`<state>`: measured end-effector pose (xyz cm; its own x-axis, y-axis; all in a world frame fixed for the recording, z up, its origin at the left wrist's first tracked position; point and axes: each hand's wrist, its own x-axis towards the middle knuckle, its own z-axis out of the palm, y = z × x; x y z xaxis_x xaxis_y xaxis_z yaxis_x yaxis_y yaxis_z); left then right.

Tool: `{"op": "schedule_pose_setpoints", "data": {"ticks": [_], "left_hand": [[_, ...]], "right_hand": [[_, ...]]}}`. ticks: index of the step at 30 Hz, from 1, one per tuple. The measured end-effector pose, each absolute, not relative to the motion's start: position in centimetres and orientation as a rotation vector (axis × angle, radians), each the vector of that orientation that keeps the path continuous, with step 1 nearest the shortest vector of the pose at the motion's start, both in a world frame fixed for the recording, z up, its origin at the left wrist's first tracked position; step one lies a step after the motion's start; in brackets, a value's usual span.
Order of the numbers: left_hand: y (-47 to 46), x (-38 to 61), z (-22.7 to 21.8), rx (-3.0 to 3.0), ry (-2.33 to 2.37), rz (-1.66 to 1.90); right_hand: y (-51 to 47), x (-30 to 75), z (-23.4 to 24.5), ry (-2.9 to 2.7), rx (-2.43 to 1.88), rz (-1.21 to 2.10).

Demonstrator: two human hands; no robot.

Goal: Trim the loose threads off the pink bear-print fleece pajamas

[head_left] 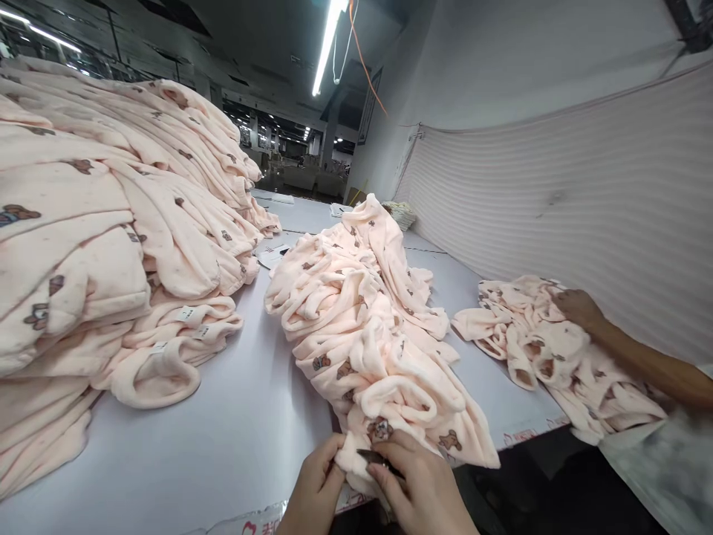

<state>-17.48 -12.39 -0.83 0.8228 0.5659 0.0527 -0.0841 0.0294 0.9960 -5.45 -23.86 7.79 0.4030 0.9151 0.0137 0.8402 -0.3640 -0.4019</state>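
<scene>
A heap of pale pink plush garments with bear prints lies on the table in front of me, its near end reaching the table edge. My left hand pinches a fold of this fleece between thumb and fingers. Close beside it, my right hand is closed around small dark thread snips, whose pointed tip rests against the pinched fabric. The lower part of the snips is hidden in my palm and fingers. Whether the blades are apart I cannot tell.
On the left rises a tall pile of similar pink garments, some with white labels. At right a co-worker's hand touches another pink heap on the same pale table. A striped cloth hangs behind.
</scene>
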Motion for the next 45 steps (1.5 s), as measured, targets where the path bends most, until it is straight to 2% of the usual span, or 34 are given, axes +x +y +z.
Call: {"op": "schedule_pose_setpoints", "data": {"ticks": [4, 9, 12, 15, 20, 23, 29, 40, 45], "left_hand": [[-12.1, -17.6, -0.7, 1.479, 0.442, 0.519], [-12.1, -17.4, -1.4, 1.163, 0.348, 0.616], [-11.7, -17.6, -1.5, 1.041, 0.351, 0.499], [-10.7, -18.2, -0.5, 0.743, 0.301, 0.362], [-9.4, -19.6, 1.9, 0.447, 0.192, 0.37], [-9.1, -19.9, 2.4, 0.42, 0.168, 0.39], [-9.1, -20.2, 1.8, 0.378, 0.155, 0.399], [-7.2, -21.3, 1.6, 0.34, -0.016, 0.272], [-6.5, -21.6, 2.3, 0.324, -0.026, 0.215]], "right_hand": [[-24.0, -5.5, 6.8, -1.481, -2.353, 0.248], [-24.5, -5.3, 3.6, -1.417, -2.304, 0.1], [-23.6, -4.8, 3.0, -1.357, -2.206, -0.023], [-22.0, -4.6, 3.6, -1.325, -2.172, -0.029], [-20.6, -6.0, 5.3, -1.389, -2.171, 0.14], [-20.6, -7.2, 5.9, -1.505, -2.11, 0.182], [-20.3, -7.9, 5.6, -1.643, -2.114, -0.136], [-19.0, -9.0, 6.5, -1.58, -2.231, -0.082], [-19.0, -9.5, 6.8, -1.571, -2.158, -0.011]]}}
